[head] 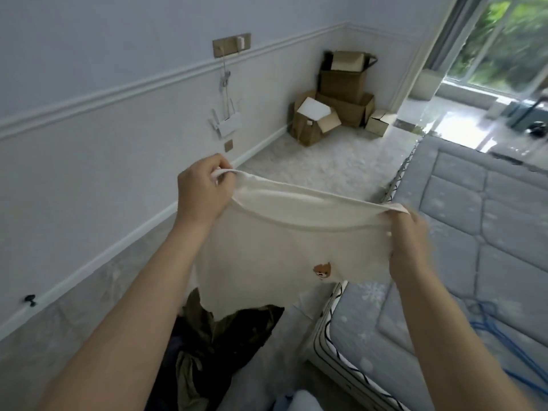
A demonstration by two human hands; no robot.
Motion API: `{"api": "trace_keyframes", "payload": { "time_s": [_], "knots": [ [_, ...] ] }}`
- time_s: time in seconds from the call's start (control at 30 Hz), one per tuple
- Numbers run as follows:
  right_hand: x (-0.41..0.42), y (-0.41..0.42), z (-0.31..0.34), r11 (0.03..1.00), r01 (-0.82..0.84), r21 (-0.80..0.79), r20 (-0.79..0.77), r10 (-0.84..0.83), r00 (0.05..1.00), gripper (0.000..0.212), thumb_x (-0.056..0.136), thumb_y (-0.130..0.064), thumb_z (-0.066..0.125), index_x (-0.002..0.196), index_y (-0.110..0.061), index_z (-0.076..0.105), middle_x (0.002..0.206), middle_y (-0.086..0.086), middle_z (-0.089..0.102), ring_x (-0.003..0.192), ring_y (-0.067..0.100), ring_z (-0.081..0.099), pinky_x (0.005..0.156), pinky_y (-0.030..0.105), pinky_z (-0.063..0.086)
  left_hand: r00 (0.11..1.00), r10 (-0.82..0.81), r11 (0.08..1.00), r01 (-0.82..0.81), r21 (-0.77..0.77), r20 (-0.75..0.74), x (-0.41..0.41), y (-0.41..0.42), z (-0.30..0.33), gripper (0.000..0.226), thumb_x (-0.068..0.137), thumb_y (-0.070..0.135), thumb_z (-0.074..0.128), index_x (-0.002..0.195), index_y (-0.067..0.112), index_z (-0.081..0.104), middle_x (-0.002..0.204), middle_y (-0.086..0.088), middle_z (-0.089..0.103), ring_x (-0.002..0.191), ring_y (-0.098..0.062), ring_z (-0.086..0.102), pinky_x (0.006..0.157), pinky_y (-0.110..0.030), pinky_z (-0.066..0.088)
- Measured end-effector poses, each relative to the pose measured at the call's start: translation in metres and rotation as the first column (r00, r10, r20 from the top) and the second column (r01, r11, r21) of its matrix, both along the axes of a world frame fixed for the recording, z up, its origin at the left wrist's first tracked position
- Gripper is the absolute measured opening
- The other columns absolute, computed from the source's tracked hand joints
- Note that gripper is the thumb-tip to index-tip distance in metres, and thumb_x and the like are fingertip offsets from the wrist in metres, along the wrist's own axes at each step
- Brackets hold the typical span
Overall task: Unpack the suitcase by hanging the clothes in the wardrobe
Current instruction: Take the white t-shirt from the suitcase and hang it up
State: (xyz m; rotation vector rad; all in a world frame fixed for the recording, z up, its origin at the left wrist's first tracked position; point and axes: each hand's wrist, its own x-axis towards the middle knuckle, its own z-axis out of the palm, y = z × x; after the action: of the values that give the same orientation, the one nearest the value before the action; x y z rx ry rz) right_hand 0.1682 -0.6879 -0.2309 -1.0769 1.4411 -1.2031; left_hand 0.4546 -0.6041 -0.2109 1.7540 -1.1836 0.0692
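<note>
A cream T-shirt [275,250] with a small brown bear patch on its chest hangs spread out in front of me. My left hand [204,188] grips one side of its stretched neckline and my right hand [410,241] grips the other side. Below the shirt lies a heap of dark and olive clothes [219,345], partly covered by the shirt's hem. No wardrobe or hanger is in view, and I cannot make out the suitcase itself.
A grey quilted mattress [462,247] fills the right side, with a blue cable [486,324] lying on it. Several cardboard boxes [335,96] are stacked in the far corner. A white router [226,124] hangs on the left wall. A glass door [504,40] opens at the far right.
</note>
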Motion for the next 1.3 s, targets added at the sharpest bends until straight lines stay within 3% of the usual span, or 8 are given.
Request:
{"api": "trace_keyframes", "payload": {
  "time_s": [0.1,0.33,0.47,0.6,0.73,0.83,1.1,1.3],
  "knots": [
    [-0.037,0.003,0.011,0.992,0.120,-0.034,0.010,-0.120,0.993,0.023,0.083,-0.011,0.053,0.065,-0.020,0.064,0.056,-0.009,0.052,0.057,0.014,0.042,0.050,0.018,0.030,0.997,-0.075,0.997,0.075,0.029,0.001,-0.029,-0.018,0.000,0.009,0.071,0.017,0.058,0.070,0.009,0.062,0.065,-0.002,0.061,0.063,-0.018,0.052,0.061,-0.025,0.039],
    [-0.140,0.011,0.022,0.950,0.300,-0.092,0.028,-0.299,0.954,0.020,0.085,-0.008,0.052,0.077,-0.017,0.067,0.067,-0.001,0.055,0.062,0.014,0.044,0.056,0.025,0.032,0.975,-0.219,0.975,0.220,0.030,-0.049,-0.132,-0.069,0.009,0.009,0.083,0.008,0.056,0.077,0.013,0.059,0.061,0.010,0.050,0.060,-0.013,0.043,0.056,-0.010,0.034],
    [-0.211,0.011,0.022,0.914,0.392,-0.103,0.026,-0.392,0.920,0.021,0.084,-0.010,0.052,0.075,-0.021,0.067,0.072,0.000,0.058,0.066,0.015,0.047,0.056,0.025,0.036,0.951,-0.309,0.950,0.310,0.042,-0.017,-0.199,-0.095,0.012,0.006,0.084,0.016,0.061,0.079,0.018,0.058,0.070,0.003,0.058,0.066,-0.016,0.049,0.056,-0.025,0.032],
    [-0.275,0.016,0.028,0.900,0.421,-0.111,0.005,-0.423,0.906,0.019,0.084,-0.007,0.053,0.085,-0.020,0.067,0.071,-0.001,0.055,0.063,0.013,0.044,0.055,0.025,0.033,0.936,-0.352,0.934,0.352,0.058,-0.011,-0.264,-0.118,0.011,0.021,0.078,0.028,0.070,0.070,0.020,0.052,0.066,0.004,0.054,0.066,-0.015,0.048,0.060,-0.027,0.032],
    [-0.352,0.019,0.028,0.886,0.454,-0.095,-0.011,-0.457,0.889,0.018,0.070,-0.021,0.055,0.082,-0.021,0.069,0.073,0.002,0.058,0.066,0.017,0.046,0.060,0.028,0.035,0.920,-0.392,0.918,0.390,0.065,0.012,-0.346,-0.138,0.008,0.043,0.082,0.030,0.071,0.059,0.015,0.038,0.054,-0.002,0.039,0.058,-0.021,0.038,0.054,-0.027,0.027],
    [-0.400,0.017,0.021,0.884,0.463,-0.060,-0.028,-0.465,0.885,0.017,0.078,-0.011,0.056,0.084,-0.019,0.070,0.074,0.004,0.058,0.068,0.018,0.047,0.062,0.028,0.035,0.903,-0.429,0.901,0.429,0.065,-0.015,-0.394,-0.149,-0.003,0.045,0.086,0.027,0.067,0.059,0.015,0.032,0.053,-0.004,0.032,0.056,-0.020,0.031,0.051,-0.020,0.029],
    [-0.469,0.017,-0.004,0.890,0.455,0.030,-0.046,-0.453,0.890,0.013,0.086,-0.006,0.058,0.088,-0.011,0.070,0.072,0.004,0.058,0.066,0.017,0.048,0.058,0.026,0.035,0.801,-0.548,0.795,0.588,0.146,-0.242,-0.471,-0.157,-0.031,0.013,0.089,0.008,0.055,0.085,0.017,0.063,0.077,0.008,0.063,0.068,0.007,0.053,0.058,-0.007,0.037],
    [-0.488,0.013,-0.047,0.869,0.483,0.106,-0.110,-0.473,0.874,0.008,0.083,-0.012,0.064,0.086,-0.012,0.071,0.075,0.003,0.064,0.068,0.017,0.052,0.061,0.027,0.039,0.796,-0.449,0.764,0.578,0.287,-0.406,-0.481,-0.170,-0.069,0.015,0.093,0.014,0.052,0.089,0.022,0.065,0.080,0.006,0.063,0.070,-0.009,0.052,0.061,-0.017,0.039]
  ]
}}
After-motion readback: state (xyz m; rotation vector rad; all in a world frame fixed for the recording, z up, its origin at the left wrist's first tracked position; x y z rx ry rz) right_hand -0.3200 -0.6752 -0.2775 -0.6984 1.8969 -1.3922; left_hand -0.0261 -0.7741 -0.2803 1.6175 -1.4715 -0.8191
